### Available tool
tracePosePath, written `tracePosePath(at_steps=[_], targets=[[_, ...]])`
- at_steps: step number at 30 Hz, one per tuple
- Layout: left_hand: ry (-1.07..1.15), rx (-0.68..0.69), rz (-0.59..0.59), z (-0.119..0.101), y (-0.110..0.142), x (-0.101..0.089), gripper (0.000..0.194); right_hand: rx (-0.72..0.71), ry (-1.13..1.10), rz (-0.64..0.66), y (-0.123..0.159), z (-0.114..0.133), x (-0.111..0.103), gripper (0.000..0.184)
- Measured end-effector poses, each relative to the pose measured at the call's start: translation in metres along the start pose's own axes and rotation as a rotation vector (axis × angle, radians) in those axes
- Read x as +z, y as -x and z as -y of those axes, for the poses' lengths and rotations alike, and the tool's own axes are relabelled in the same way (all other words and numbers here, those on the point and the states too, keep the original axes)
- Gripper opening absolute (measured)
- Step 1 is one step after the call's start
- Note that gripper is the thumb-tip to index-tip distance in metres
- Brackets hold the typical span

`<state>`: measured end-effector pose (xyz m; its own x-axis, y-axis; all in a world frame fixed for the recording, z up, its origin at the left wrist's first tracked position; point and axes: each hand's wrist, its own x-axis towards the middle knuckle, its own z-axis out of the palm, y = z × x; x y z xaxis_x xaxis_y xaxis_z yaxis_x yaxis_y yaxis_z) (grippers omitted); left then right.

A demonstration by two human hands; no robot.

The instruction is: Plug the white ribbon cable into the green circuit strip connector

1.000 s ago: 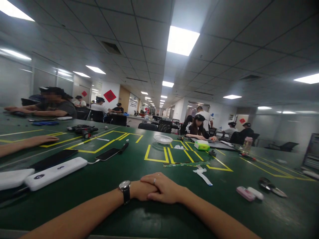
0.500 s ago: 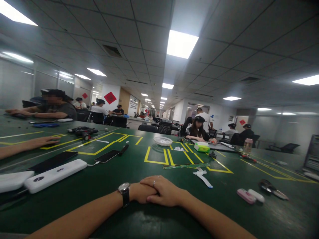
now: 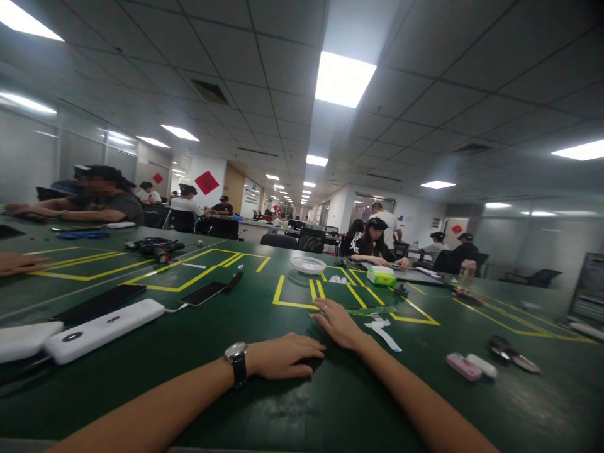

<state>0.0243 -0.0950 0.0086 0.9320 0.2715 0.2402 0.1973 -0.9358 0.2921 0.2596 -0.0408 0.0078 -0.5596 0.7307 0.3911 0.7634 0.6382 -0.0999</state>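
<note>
- Far left: one co-worker's hand [image 3: 21, 263] flat on the table, well apart from yours.
- Left, two white rounded oblong plastic blocks, the outer cut by the view's edge, the inner [image 3: 106, 330] feeding a white cable; two flat black slabs, the further [image 3: 204, 293] meeting that cable.
- Beyond them, one tangled black gadget [image 3: 155, 245] with a red part.
- Your left hand [image 3: 287, 355]: palm down, fingers extended, nothing held; one watch [image 3: 236, 363] on its wrist.
- Your right hand [image 3: 340, 322]: just ahead and right of the left, apart from it; fingers outstretched over the left part of one thin green strip [image 3: 372, 311], its rest showing to the right. Can't tell if your fingertips touch it.
- Beyond: one shallow round white basket [image 3: 307, 270].
- Right: one white flat ribbon [image 3: 389, 338], one green-and-white packet [image 3: 381, 277], one clear bottle [image 3: 467, 275], two small rounded cases, pink [image 3: 464, 367] and white [image 3: 482, 365], side by side.
- Surface: dark green tabletop [image 3: 302, 415], marked in yellow tape [image 3: 295, 305]. Room: long office, people seated at tables, tiled grey ceiling [image 3: 283, 56].
- Textures: watch strap black, dial round and metallic; basket wall perforated; ribbon bent, blue-tipped; tabletop smooth, dully reflective.
</note>
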Motion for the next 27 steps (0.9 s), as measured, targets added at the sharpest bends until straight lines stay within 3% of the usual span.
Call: tracePosePath(at_steps=[2,4,6,8,12,15,18,23,27], targets=[[-0.001,0.002,0.006,0.000,0.002,-0.001,0.046,0.280,0.143,-0.011,0.004,-0.028,0.000,0.053],[0.004,0.005,0.005,0.001,0.003,0.000,0.047,0.491,0.229,0.080,0.010,-0.050,0.000,0.058],[0.009,0.007,0.003,0.001,0.004,0.000,0.047,0.580,0.251,0.171,0.015,-0.062,0.000,0.061],[-0.014,0.017,0.000,0.000,0.003,0.000,0.045,0.575,0.236,0.240,0.017,-0.065,-0.001,0.063],[-0.195,-0.046,-0.146,-0.002,0.002,-0.001,0.039,0.376,0.116,0.299,0.014,-0.044,-0.003,0.061],[-0.287,-0.168,-0.332,0.004,0.000,-0.003,0.036,0.072,-0.065,0.271,0.010,-0.009,-0.001,0.053],[-0.318,-0.287,-0.430,0.019,0.001,-0.003,0.034,-0.267,-0.252,0.240,0.006,0.033,0.002,0.047],[-0.338,-0.548,-0.446,0.049,0.007,0.003,0.044,-0.511,-0.373,0.269,0.005,0.083,0.006,0.048],[-0.396,-0.755,-0.353,0.057,0.011,0.004,0.040,-0.553,-0.291,0.183,0.005,0.079,0.001,0.048]])
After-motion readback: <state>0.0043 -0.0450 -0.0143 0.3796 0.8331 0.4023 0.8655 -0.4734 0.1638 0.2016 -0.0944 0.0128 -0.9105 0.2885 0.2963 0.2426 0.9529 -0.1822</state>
